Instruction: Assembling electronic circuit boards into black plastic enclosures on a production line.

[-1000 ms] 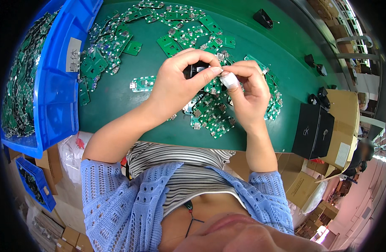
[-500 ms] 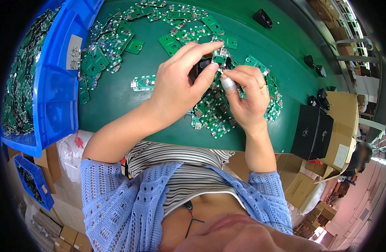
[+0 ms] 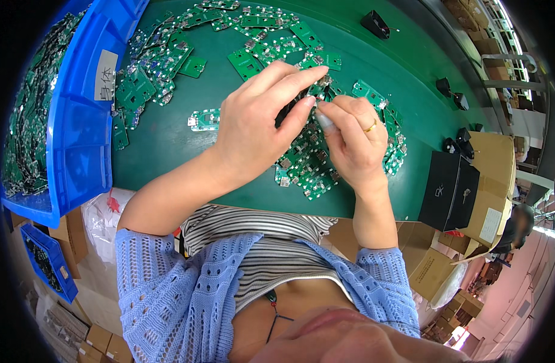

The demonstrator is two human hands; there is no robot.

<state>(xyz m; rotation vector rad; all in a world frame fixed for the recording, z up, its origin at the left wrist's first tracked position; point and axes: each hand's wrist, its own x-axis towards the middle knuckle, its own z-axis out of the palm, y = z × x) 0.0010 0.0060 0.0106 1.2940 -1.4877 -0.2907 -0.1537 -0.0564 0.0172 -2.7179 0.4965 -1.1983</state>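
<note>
The bare left hand (image 3: 253, 118) curls around a small dark object (image 3: 283, 114), mostly hidden by that grasp, over the smooth green tabletop (image 3: 168, 136). The bare right hand (image 3: 356, 136) bunches its fingertips just beside; what they grip I cannot tell. Beyond lie overlapping green rectangular circuit boards (image 3: 245, 64).

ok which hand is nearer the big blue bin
Left: the left hand is to the right of the big blue bin, apart from it; the right hand is farther right.
</note>
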